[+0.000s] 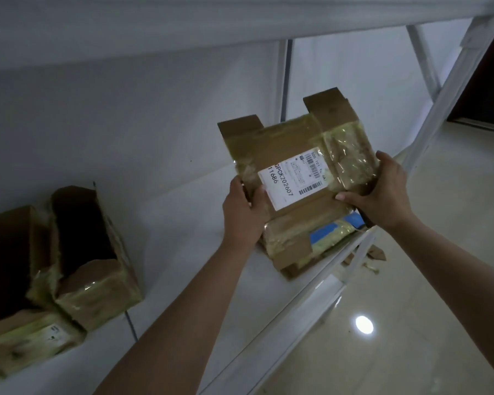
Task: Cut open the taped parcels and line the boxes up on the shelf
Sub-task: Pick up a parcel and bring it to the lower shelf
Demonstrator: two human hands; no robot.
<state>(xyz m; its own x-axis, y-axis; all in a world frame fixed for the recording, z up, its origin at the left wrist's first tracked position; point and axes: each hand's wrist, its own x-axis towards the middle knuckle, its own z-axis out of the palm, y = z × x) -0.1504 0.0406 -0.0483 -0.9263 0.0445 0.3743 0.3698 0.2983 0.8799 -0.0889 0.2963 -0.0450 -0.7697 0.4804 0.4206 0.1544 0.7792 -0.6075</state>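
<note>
I hold a brown cardboard parcel (297, 155) wrapped in yellowish tape, with a white barcode label on its face and two flaps sticking up at its far end. My left hand (244, 212) grips its near left corner. My right hand (382, 192) grips its near right side, and something dark shows under that palm. The parcel rests tilted over another taped box (303, 243) with blue tape, which lies at the front edge of the white shelf (183, 223). Two opened boxes stand side by side at the shelf's left: one (89, 260) and another (12, 283).
An upper shelf board (183, 21) hangs overhead. White metal uprights (451, 89) frame the shelf's right end. Scraps of cardboard and tape (368, 258) lie on the glossy tiled floor (425, 309) below. A pale wall backs the shelf.
</note>
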